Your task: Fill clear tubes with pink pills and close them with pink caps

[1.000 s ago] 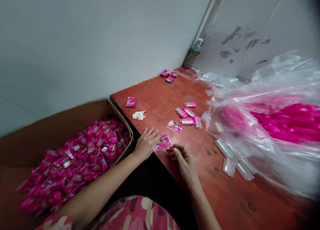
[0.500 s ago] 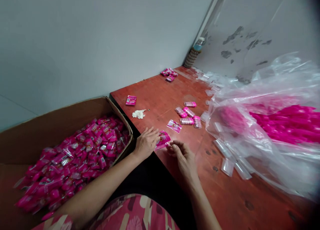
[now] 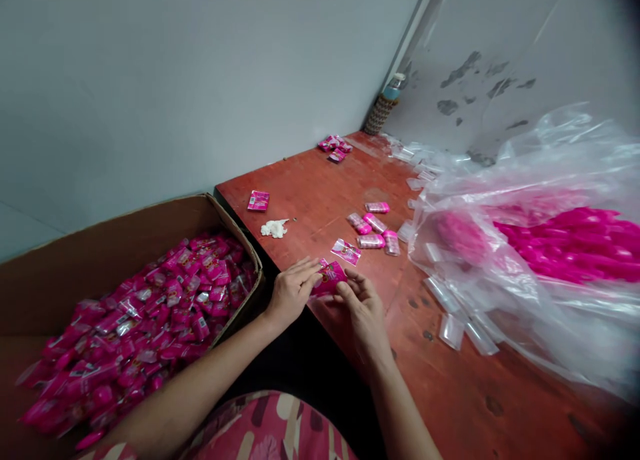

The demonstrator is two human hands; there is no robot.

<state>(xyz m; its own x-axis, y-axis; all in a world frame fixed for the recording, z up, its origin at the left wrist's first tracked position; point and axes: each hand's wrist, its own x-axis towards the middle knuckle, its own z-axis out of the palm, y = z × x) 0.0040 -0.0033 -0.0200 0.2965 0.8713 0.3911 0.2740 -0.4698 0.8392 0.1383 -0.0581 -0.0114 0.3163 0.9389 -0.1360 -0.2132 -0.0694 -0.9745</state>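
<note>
A pink printed plastic wrapper [image 3: 330, 278] is held between both hands at the table's near edge. My left hand [image 3: 293, 292] grips its left side, thumb against it and the other fingers stretched over the top. The right edge is pinched between the thumb and fingers of my right hand [image 3: 364, 308]. Just beyond the hands lies a flat pink printed label [image 3: 346, 251]. Farther back are several small clear containers with pink ends [image 3: 371, 241]. Whether anything is inside the held wrapper, I cannot tell.
A cardboard box [image 3: 235, 247] full of pink wrapped packs [image 3: 150, 327] stands left of the red table [image 3: 300, 180]. On the right sits a clear plastic bag [image 3: 500, 300] of pink pieces [image 3: 575, 243], near clear tubes [image 3: 453, 331]. A bottle [image 3: 383, 107] stands in the corner.
My right hand has moved left and taken hold of the wrapper's right edge. The wrapper is now lifted and tilted between both hands, and my left thumb has come against it.
</note>
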